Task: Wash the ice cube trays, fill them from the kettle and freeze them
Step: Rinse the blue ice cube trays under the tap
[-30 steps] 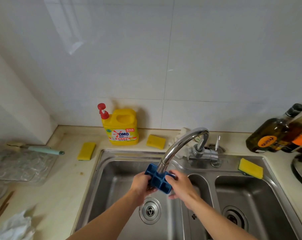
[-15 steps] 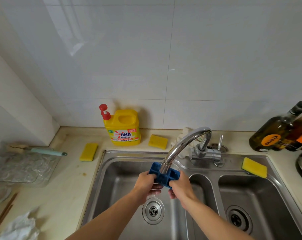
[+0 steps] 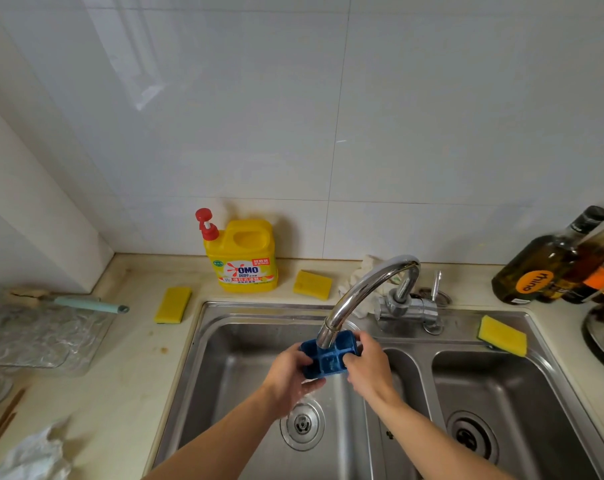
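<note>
We hold small blue ice cube tray [image 3: 328, 361] under tap spout [image 3: 361, 294], over left sink basin [image 3: 231, 372]. Our left hand [image 3: 290, 375] and right hand [image 3: 367, 370] each curl round one end. Tray looks light, probably flexible, wet so slippery; firm grip on both end rims seems best.

The ice cube tray [image 3: 328, 363] is under the faucet [image 3: 362, 289], over the left basin [image 3: 231, 368]; detergent bottle [image 3: 241, 261] behind.

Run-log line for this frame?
step: wash; left hand, right hand grip blue plastic ice cube tray; under chrome tap spout; above steel sink
</note>
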Motion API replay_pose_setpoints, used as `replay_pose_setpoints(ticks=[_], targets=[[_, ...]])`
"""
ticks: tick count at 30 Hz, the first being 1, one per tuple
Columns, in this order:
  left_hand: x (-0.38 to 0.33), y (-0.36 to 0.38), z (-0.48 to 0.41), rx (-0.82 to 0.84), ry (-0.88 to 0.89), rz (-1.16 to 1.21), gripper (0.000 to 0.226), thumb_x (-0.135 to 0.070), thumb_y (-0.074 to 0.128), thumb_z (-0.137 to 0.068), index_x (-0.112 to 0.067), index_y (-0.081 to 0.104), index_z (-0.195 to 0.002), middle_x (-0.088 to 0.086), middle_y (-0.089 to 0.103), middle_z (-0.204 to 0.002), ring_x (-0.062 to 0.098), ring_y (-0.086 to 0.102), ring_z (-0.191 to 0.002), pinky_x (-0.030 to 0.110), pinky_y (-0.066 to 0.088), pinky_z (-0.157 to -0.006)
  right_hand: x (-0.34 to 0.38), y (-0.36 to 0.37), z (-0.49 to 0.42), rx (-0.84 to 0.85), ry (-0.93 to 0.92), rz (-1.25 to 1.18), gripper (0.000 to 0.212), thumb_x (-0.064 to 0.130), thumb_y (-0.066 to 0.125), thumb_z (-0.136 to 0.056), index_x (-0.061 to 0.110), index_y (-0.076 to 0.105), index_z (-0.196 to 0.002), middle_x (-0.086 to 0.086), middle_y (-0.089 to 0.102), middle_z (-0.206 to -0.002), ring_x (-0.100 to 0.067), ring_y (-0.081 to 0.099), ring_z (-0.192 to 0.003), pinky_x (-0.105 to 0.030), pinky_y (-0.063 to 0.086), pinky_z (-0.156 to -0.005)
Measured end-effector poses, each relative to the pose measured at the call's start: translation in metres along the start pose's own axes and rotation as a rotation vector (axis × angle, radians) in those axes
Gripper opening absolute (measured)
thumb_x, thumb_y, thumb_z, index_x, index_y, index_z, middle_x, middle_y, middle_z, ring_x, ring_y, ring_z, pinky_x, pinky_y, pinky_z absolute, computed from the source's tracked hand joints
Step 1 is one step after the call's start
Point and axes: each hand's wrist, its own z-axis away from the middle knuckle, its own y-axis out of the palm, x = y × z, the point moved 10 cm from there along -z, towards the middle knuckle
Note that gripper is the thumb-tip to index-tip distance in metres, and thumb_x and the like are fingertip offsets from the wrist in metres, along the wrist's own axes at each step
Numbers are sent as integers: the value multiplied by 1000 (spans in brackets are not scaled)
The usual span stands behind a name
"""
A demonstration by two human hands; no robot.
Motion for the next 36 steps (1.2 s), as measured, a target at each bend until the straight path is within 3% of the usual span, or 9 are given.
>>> replay_pose_setpoints(ticks=[3,6,8,11,16,20,26,31,36], targets=[[4,-4,0,-40,-49,59,30,-17,45,-101,-7,65,-121,23,70,-116,33,65,-105,45,56,-89,-10,4,2,68,91,-83,28,-6,51,-93,16,57,-109,-16,69,-95,-18,58,-57,-29,46,-48],[12,-12,0,-165,-106,26,26,-25,51,-101,-8,64,-115,17,72,-103,28,65,-92,35,55,-67,-16,13,3,112,139,-72,28,-7,49,-92,14,57,-108,-17,68,-89,-16,55,-49,-28,44,-44],[12,-17,0,-237,-106,6,23,-26,54,-100,-10,63,-113,16,72,-103,27,65,-92,33,51,-64,-21,18,4,127,175,-69,29,-6,47,-90,13,58,-109,-17,68,-89,-19,56,-50,-27,46,-44],[-2,-23,-1,-293,-4,-129,22,-31,53,-101,-14,65,-108,10,72,-97,22,64,-88,32,48,-68,-27,27,6,194,224,-94,25,0,50,-94,17,57,-112,-16,70,-96,-20,64,-56,-29,55,-51],[-41,-25,3,-327,235,-430,24,-33,49,-104,-13,63,-99,6,62,-86,17,55,-74,26,46,-57,-32,42,8,279,368,-417,16,6,57,-100,11,59,-115,-23,68,-108,-35,72,-84,-42,62,-67],[-66,-22,14,-378,408,-527,21,-30,53,-103,-14,64,-98,6,70,-90,19,62,-78,31,50,-67,-31,47,6,269,419,-597,13,9,54,-104,3,58,-115,-29,67,-109,-42,71,-89,-49,62,-73],[-85,-21,36,-459,587,-590,9,-26,58,-101,-23,65,-95,-7,69,-88,5,64,-82,9,46,-62,-26,60,2,295,438,-695,17,12,56,-104,0,62,-115,-29,71,-104,-43,70,-90,-54,61,-80],[-87,-24,38,-428,619,-578,9,-26,58,-102,-22,65,-99,-5,70,-91,6,65,-85,13,50,-68,-20,61,2,319,427,-695,16,15,60,-102,3,65,-112,-27,72,-104,-43,69,-95,-53,61,-83],[-78,-24,30,-367,583,-540,15,-27,54,-104,-20,66,-101,2,71,-92,17,65,-83,31,55,-72,-16,49,4,310,402,-612,23,23,65,-100,4,64,-113,-27,68,-113,-45,69,-103,-45,62,-72]])
